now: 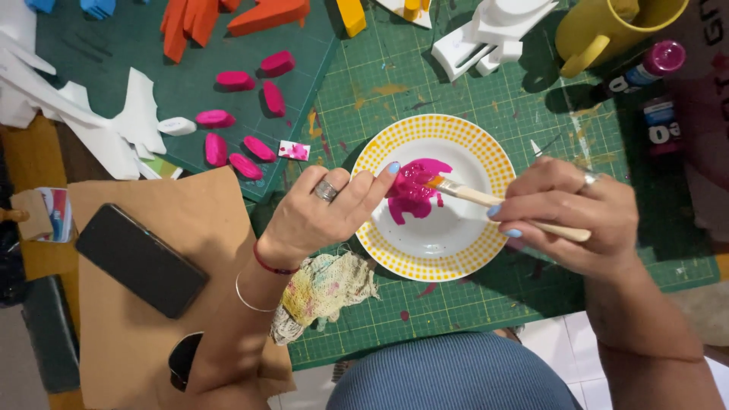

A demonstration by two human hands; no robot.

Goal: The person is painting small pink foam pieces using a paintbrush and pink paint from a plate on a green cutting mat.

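The right hand [566,216] was closed around the pale wooden handle of a paintbrush [486,199], gripping it near the handle's far end. The brush's long axis ran almost level across the view, handle toward the right hand and bristles pointing left, so that the tip sat in a puddle of magenta paint [414,190] in the upper left part of a white plate with a yellow dotted rim [448,262]. The left hand [323,212] held nothing; its fingers were loosely curled, and one extended fingertip rested at the plate's left rim, just beside the paint. That put the left hand nearer the paint, though only the right one had the brush. The plate stood on a green cutting mat [486,304]. Several magenta-painted oval pieces [243,148] lay up and to the left, well apart from the plate, and a stained rag [323,292] lay below the left wrist.
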